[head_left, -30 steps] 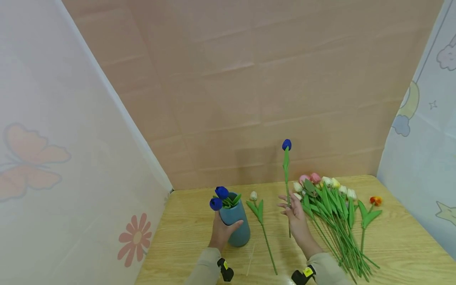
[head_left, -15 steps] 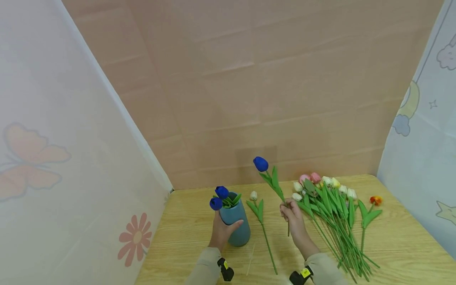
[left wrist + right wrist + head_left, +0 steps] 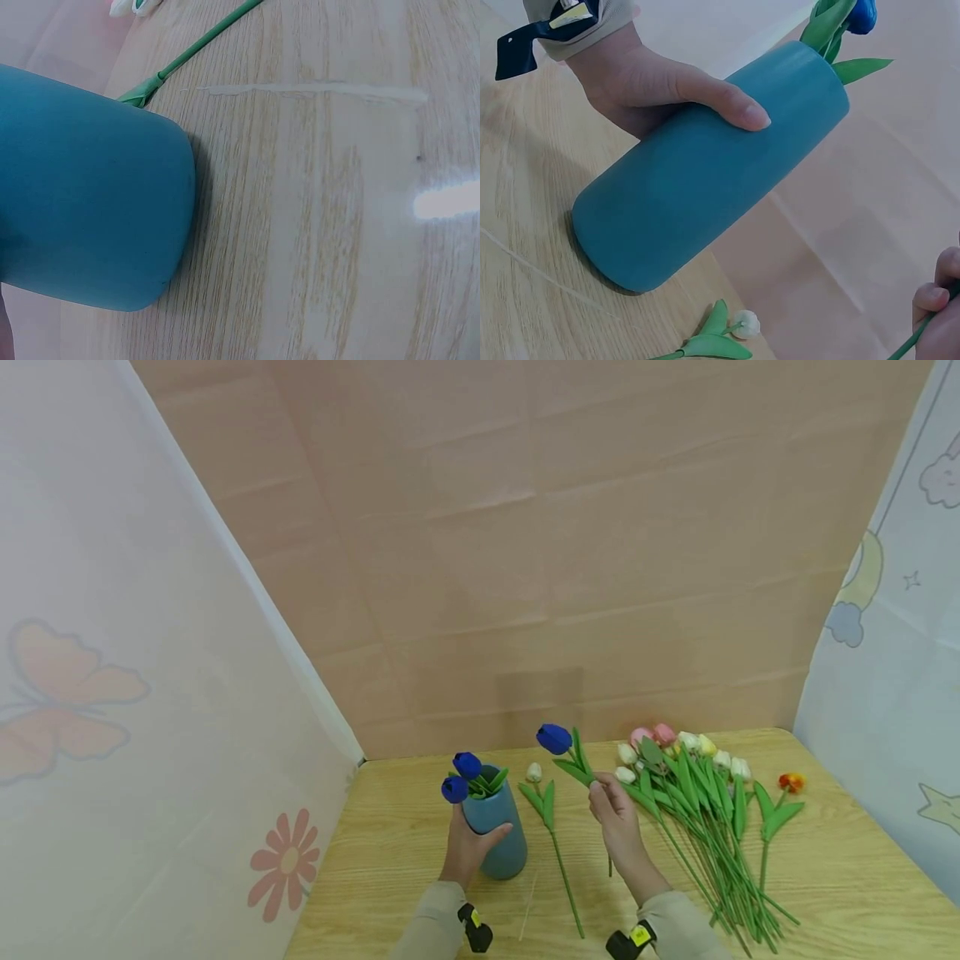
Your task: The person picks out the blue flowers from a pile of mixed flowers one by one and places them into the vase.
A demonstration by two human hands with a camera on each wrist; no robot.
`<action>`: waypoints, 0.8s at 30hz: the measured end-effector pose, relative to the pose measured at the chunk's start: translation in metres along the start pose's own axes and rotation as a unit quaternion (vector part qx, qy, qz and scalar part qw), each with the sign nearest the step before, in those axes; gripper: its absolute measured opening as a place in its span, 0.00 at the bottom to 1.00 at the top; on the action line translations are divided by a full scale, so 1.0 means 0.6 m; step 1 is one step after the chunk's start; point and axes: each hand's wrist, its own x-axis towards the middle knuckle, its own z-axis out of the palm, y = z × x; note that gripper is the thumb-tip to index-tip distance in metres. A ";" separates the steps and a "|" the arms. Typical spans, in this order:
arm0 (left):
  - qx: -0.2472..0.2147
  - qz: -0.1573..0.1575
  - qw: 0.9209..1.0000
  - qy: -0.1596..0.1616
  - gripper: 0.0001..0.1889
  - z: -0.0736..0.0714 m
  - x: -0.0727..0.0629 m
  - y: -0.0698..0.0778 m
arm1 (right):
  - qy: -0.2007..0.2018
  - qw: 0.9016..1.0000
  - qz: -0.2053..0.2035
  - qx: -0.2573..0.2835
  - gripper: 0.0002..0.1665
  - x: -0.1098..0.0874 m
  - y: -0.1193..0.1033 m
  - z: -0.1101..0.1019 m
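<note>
My left hand (image 3: 467, 850) grips the blue vase (image 3: 504, 843) around its side, thumb across the front, in the head view. Two blue tulips (image 3: 461, 777) and green leaves stick out of the vase's mouth. To the right, my right hand (image 3: 622, 833) pinches the stem of another blue tulip (image 3: 554, 739), whose head leans left, above the table. In the right wrist view the left thumb lies over the vase (image 3: 705, 187), and curled right fingers (image 3: 932, 297) hold a green stem. The left wrist view shows the vase base (image 3: 97, 195) on the table; fingers are mostly hidden there.
A single white tulip (image 3: 534, 772) lies between the vase and my right hand. On the right lies a bunch of tulips (image 3: 705, 827), pink, white and yellow, beside an orange-red one (image 3: 791, 782). Wall sheets stand behind and on both sides of the wooden table (image 3: 390, 843).
The blue tulip in my right hand has tipped from upright toward the left and come lower, and the fingers have gone from spread to curled on its stem. Left hand and vase stay put.
</note>
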 end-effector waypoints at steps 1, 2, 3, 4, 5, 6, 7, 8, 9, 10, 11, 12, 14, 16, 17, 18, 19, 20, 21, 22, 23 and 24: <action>0.001 -0.003 1.000 0.000 0.49 0.000 0.000 0.001 | 0.008 1.000 -0.002 -0.005 0.12 0.001 -0.001 0.001; 0.002 -0.007 1.000 0.001 0.49 0.000 0.000 0.001 | 0.013 1.000 -0.004 -0.013 0.12 0.002 -0.002 0.002; 0.002 -0.011 1.000 0.000 0.49 0.000 0.000 0.001 | 0.014 1.000 -0.005 -0.017 0.12 0.003 -0.004 0.002; 0.002 -0.014 1.000 -0.001 0.49 0.001 0.000 0.001 | 0.015 1.000 -0.006 -0.020 0.12 0.005 -0.006 0.002; 0.001 -0.017 1.000 -0.002 0.49 0.001 0.001 0.001 | 0.016 1.000 -0.007 -0.026 0.12 0.007 -0.007 0.003; 0.000 -0.019 1.000 -0.003 0.49 0.001 0.001 0.001 | 0.016 0.999 -0.006 -0.033 0.12 0.009 -0.010 0.003; 0.000 -0.019 1.000 -0.004 0.49 0.002 0.002 0.001 | 0.016 0.999 -0.006 -0.041 0.13 0.011 -0.012 0.004; 0.000 -0.020 1.000 -0.005 0.50 0.002 0.002 0.001 | 0.016 0.999 -0.006 -0.049 0.13 0.013 -0.015 0.005; -0.001 -0.021 1.000 -0.005 0.50 0.002 0.002 0.001 | 0.016 0.998 -0.006 -0.056 0.12 0.016 -0.019 0.006; -0.001 -0.020 1.000 -0.005 0.50 0.002 0.003 0.001 | 0.018 0.998 -0.008 -0.067 0.12 0.019 -0.023 0.008; 0.000 -0.019 1.000 -0.005 0.50 0.002 0.002 0.002 | 0.020 0.997 -0.009 -0.078 0.11 0.022 -0.028 0.010; 0.002 -0.018 1.000 -0.005 0.50 0.001 0.002 0.003 | 0.021 0.996 -0.010 -0.084 0.11 0.026 -0.034 0.014; 0.004 -0.015 1.000 -0.004 0.50 0.001 0.001 0.003 | 0.020 0.996 -0.011 -0.081 0.10 0.033 -0.049 0.021; 0.005 -0.010 1.000 -0.002 0.50 0.000 -0.001 0.002 | 0.018 0.997 -0.012 -0.067 0.10 0.042 -0.066 0.031; 0.006 -0.007 1.000 -0.001 0.50 0.000 -0.001 0.001 | 0.019 0.998 -0.015 -0.065 0.11 0.046 -0.076 0.036; 0.007 -0.005 1.000 0.001 0.50 0.000 -0.001 0.000 | 0.019 0.998 -0.019 -0.060 0.11 0.051 -0.085 0.042; 0.007 -0.002 1.000 0.002 0.50 0.000 -0.001 -0.001 | 0.019 0.998 -0.025 -0.057 0.10 0.055 -0.095 0.047; 0.008 0.001 1.000 0.004 0.50 0.001 -0.001 -0.001 | 0.018 0.998 -0.034 -0.053 0.10 0.059 -0.104 0.053; 0.008 0.004 1.000 0.004 0.50 0.001 0.000 -0.003 | 0.018 0.997 -0.045 -0.052 0.09 0.062 -0.113 0.058; 0.009 0.006 1.000 0.005 0.51 0.001 0.000 -0.005 | 0.016 0.997 -0.060 -0.049 0.08 0.066 -0.121 0.063; 0.010 0.008 1.000 0.005 0.51 0.001 0.000 -0.005 | 0.014 0.996 -0.078 -0.045 0.08 0.070 -0.129 0.068; 0.010 0.010 1.000 0.003 0.51 0.001 0.001 -0.006 | 0.008 0.995 -0.097 -0.034 0.09 0.074 -0.136 0.073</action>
